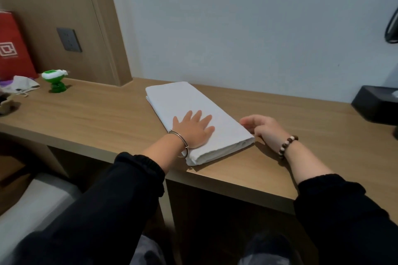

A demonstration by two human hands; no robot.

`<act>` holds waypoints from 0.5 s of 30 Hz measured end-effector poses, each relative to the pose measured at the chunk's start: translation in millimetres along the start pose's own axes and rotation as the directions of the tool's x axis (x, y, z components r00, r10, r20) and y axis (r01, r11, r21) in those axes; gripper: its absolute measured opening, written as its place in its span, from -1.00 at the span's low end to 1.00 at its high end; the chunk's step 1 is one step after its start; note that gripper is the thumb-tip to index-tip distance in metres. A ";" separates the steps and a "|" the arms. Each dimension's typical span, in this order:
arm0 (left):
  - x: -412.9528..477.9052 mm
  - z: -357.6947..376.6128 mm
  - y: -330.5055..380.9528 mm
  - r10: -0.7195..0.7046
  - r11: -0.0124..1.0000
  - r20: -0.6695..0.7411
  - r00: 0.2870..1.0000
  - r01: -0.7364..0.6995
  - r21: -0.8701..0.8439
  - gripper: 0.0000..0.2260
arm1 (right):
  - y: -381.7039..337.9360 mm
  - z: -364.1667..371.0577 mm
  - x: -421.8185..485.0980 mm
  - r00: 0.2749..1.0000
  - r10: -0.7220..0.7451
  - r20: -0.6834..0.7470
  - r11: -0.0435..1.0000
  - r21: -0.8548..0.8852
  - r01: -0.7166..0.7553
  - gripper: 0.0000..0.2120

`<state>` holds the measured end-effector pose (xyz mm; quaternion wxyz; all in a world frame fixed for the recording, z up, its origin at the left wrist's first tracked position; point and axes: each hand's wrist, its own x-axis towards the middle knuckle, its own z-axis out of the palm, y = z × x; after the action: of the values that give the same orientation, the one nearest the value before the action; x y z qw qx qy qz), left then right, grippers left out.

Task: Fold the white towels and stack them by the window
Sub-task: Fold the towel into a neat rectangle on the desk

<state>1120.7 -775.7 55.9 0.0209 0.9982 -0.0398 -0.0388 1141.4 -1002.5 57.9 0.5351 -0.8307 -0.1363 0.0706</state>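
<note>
While beneath flat left hand (193, 131), folded towel (189, 101) just beside curled right hand (265, 129).

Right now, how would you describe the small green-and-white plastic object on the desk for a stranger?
Follow the long wooden desk to its left end, where a red paper bag stands. Right of the bag, below the dark wall socket, sits the green-and-white plastic object. It alone is green: a green foot under a white top.
</note>
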 end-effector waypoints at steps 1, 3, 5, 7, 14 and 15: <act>-0.8 0.4 1.2 0.002 1.000 -0.002 1.000 -0.002 0.003 -0.53 | 3.1 -4.1 -2.2 0.997 -0.006 0.076 1.000 -0.030 0.009 -0.52; -0.6 0.7 1.4 0.001 1.000 -0.009 1.000 -0.001 0.003 -0.53 | 5.1 -9.2 -6.3 0.985 -0.033 0.171 0.995 -0.089 0.049 -0.58; -1.1 0.8 -0.1 0.009 1.000 -0.017 1.000 -0.009 -0.003 -0.53 | 5.8 -8.4 -7.9 0.985 -0.046 0.169 0.980 -0.184 0.078 -0.62; -1.6 1.3 -0.5 0.017 1.000 -0.021 1.000 -0.017 -0.004 -0.53 | 6.5 -3.9 -9.1 0.993 -0.073 0.089 0.964 -0.251 0.093 -0.65; -3.4 1.2 -1.5 0.030 1.000 -0.027 0.999 -0.030 0.005 -0.53 | 7.6 0.5 -10.5 0.989 -0.138 -0.048 0.947 -0.300 0.118 -0.79; -3.4 1.1 -2.2 0.035 0.999 -0.026 0.999 -0.035 0.009 -0.54 | 8.4 1.5 -11.0 0.987 -0.153 -0.052 0.928 -0.350 0.125 -0.81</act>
<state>1117.5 -773.3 55.0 0.0178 0.9979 -0.0570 -0.0251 1131.8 -1007.7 49.3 0.3896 -0.9021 -0.1840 -0.0251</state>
